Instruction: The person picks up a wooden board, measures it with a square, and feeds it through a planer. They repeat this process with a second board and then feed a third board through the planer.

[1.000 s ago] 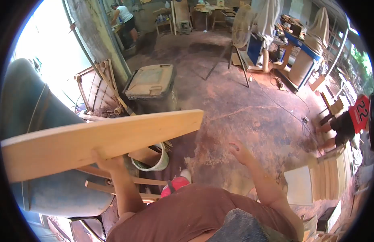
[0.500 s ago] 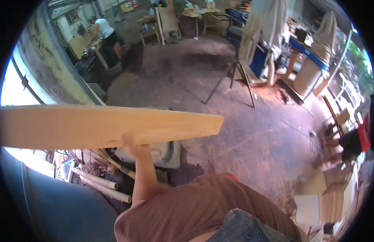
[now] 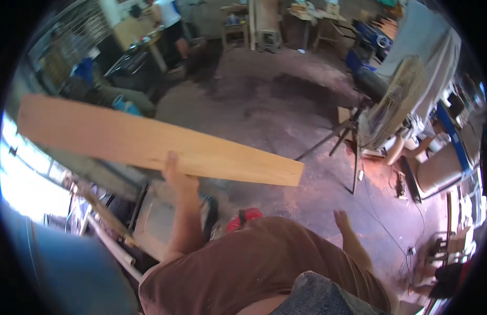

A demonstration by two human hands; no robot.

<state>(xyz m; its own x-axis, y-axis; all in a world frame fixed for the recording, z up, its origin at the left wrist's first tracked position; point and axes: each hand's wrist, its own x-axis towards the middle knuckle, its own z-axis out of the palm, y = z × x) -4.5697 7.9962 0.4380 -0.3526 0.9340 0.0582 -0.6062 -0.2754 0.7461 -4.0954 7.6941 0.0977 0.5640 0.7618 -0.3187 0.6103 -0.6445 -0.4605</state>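
Observation:
A long, flat wooden board (image 3: 123, 134), narrower at its right end, stretches across the left and middle of the head view. My left hand (image 3: 178, 173) grips its lower edge, fingers on the near face. My right hand (image 3: 340, 218) is low and right of centre, away from the board and above the floor, with no object visible in it. Its fingers are small and blurred, so their spread is hard to make out.
A person (image 3: 170, 23) stands at a workbench at the back left. A fan (image 3: 393, 105) on a stand, a dust collector drum (image 3: 437, 170) and a floor cable (image 3: 382, 226) are on the right. Pipes (image 3: 115, 247) lie lower left.
The board has tilted, its left end now higher, still in my left hand. My right hand has come into view. The room has shifted as the head turned left.

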